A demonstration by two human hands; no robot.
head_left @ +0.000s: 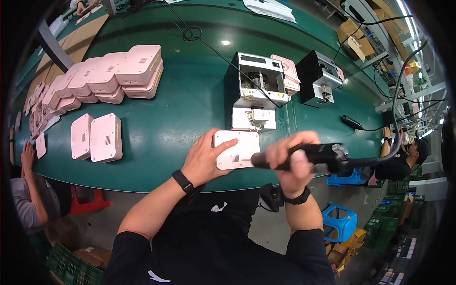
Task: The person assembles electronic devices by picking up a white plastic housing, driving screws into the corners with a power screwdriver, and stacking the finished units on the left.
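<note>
A pale pink plastic housing (247, 142) with a slotted vent and corner screw holes lies on the green table in front of me. My left hand (202, 159) grips it from the left, thumb across its top. In my right hand (292, 159) is a black electric screwdriver (327, 154), held nearly level with its bit end over the housing's right side. Motion blur hides whether the bit touches it. Just beyond the housing stands a screw feeder (261, 97), black and silver. Two similar housings (106, 137) rest side by side to the left.
Stacked pink housings (137, 66) and smaller pink parts (40, 109) cover the table's far left. A second screw feeder (320, 78) and a black screwdriver (351, 122) are at right. Cables hang overhead. Co-workers sit at left (33, 194) and right (403, 159). A blue stool (339, 221) stands below.
</note>
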